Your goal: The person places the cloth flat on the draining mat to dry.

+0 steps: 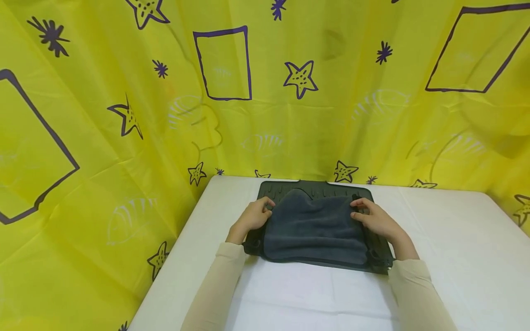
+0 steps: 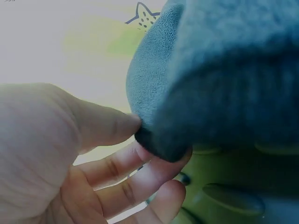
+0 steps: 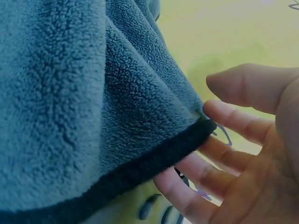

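Note:
A dark blue-grey plush towel [image 1: 316, 225] with a black bound edge lies rumpled over a dark mat [image 1: 364, 189] that has raised drop-shaped bumps. At the towel's left side is my left hand [image 1: 256, 214]; in the left wrist view its thumb and fingers pinch the dark edge [image 2: 161, 151]. My right hand [image 1: 376, 219] is at the opposite side. Its fingers reach under and beside the towel's corner [image 3: 203, 128], while the thumb [image 3: 252, 86] stands apart from the cloth. Most of the mat is hidden beneath the towel.
A white-covered table [image 1: 447, 230] carries the mat near its far edge. Yellow curtains [image 1: 265, 119] printed with stars and frames hang behind it and along the left. Black wrist devices [image 1: 253, 243] show below the hands, above beige sleeves [image 1: 219, 287].

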{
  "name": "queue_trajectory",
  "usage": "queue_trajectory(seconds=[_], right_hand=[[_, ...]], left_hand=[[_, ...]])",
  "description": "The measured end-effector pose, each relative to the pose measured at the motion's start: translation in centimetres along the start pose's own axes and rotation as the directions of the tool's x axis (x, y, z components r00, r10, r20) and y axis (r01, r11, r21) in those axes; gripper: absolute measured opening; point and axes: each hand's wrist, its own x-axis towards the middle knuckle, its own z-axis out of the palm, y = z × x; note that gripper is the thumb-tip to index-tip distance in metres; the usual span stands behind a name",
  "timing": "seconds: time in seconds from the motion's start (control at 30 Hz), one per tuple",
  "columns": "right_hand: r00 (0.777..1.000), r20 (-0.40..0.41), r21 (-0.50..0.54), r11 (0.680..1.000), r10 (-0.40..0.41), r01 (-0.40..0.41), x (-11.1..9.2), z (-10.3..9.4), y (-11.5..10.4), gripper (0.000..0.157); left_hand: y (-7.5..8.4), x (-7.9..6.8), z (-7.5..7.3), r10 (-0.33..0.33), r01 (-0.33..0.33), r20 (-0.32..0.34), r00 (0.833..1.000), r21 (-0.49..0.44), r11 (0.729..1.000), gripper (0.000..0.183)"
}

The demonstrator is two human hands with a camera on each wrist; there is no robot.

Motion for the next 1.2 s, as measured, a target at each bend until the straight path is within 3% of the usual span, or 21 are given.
queue_trajectory(seconds=[0.3,0.53,0.67,0.83,1.03,1.2], right_hand=[[1.0,0.007,0.029,1.0,-0.002,0.002,-0.7,-1.2,0.0,0.041],[1.0,0.011,0.023,1.0,-0.006,0.006,-1.1,-2.4,0.2,0.044],[0.998,0.057,0.024,1.0,0.001,-0.002,-1.2,-2.5,0.5,0.038],[0.989,0.147,0.017,1.0,0.006,-0.008,-1.2,-2.2,0.9,0.029],[0.986,0.161,0.025,0.999,0.034,-0.039,-1.1,-1.8,1.4,0.026],[0.992,0.121,0.025,0.999,0.024,-0.027,-1.0,-1.6,1.5,0.038]], left_hand=[[0.5,-0.3,-1.1,-0.006,0.006,0.008,1.0,0.005,1.0,0.024],[0.9,-0.8,-2.5,0.063,-0.055,0.096,0.993,-0.079,0.995,0.024],[1.1,-0.8,-2.7,0.124,-0.108,0.14,0.982,-0.115,0.987,0.023],[1.2,-0.7,-2.2,0.125,-0.113,0.184,0.975,-0.076,0.991,0.02],[1.1,-0.5,-1.2,0.098,-0.101,0.124,0.988,0.019,0.995,0.019],[1.0,-0.5,-0.6,0.06,-0.061,0.089,0.994,0.013,0.998,0.022]])
